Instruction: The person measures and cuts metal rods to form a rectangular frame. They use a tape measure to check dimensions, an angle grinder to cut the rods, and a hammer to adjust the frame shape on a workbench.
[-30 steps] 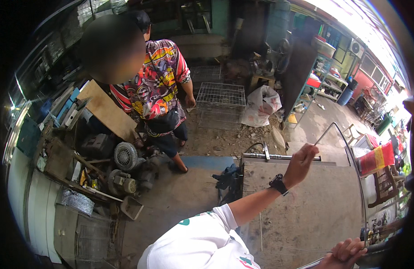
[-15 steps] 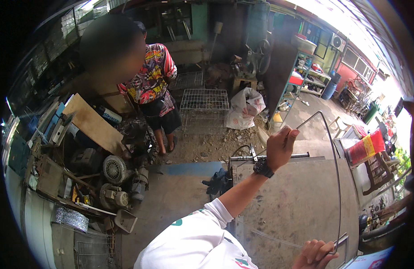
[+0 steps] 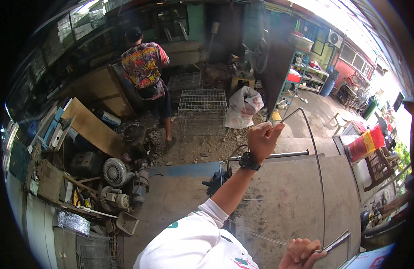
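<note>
I hold a thin metal rod [image 3: 321,184] bent at corners into an open frame shape, raised over a worn, stained tabletop [image 3: 283,193]. My left hand [image 3: 264,140], with a black watch on its wrist, is closed round the rod's far end. Lower down, near the front edge of the picture, my right hand [image 3: 302,252] grips the rod close to its near bend. Some thin straight rods [image 3: 260,234] lie on the tabletop to the left of my right hand. Beside that hand, on its right, is a metal corner piece [image 3: 343,240].
Motors [image 3: 118,172] and boards crowd the left side. Beyond the table are a wire cage [image 3: 202,101], a white sack [image 3: 245,107] and a person [image 3: 146,67] facing away. A shelf rack [image 3: 290,83] stands far right, a red-and-yellow sack [image 3: 366,142] nearer.
Both hands and the rod have shifted left in view, the left hand slightly upward. The other person has turned away and stepped farther back.
</note>
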Available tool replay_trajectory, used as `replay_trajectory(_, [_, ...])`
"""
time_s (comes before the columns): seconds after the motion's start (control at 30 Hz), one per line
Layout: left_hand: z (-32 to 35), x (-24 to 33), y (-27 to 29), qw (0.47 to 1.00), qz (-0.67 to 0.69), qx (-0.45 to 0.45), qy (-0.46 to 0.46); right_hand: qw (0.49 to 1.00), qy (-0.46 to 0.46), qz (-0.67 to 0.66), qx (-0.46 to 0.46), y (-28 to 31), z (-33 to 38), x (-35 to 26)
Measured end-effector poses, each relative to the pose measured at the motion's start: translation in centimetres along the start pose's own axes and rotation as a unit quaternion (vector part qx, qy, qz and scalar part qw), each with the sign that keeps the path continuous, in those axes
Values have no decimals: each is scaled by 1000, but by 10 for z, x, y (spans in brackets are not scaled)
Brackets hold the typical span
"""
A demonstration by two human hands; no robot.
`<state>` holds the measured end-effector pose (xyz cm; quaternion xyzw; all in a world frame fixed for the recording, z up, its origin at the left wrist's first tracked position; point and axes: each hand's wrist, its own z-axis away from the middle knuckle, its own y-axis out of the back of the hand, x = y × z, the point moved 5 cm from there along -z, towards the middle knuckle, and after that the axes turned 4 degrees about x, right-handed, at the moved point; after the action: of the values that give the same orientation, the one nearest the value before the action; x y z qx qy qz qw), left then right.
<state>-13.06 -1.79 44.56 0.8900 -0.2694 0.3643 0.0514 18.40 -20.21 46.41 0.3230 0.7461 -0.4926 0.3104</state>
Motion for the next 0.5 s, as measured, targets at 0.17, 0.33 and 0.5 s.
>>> replay_trajectory(0.17, [16, -5, 6, 999, 33, -12, 1, 999, -19, -19, -17, 6, 6, 28])
replay_trajectory(0.33, [17, 6, 6, 995, 93, -34, 32, 997, -17, -77, 8, 15, 8, 43])
replay_trajectory(0.5, [-2, 19, 12, 998, 55, 5, -37, 1000, -4, 6, -3, 10, 16, 49])
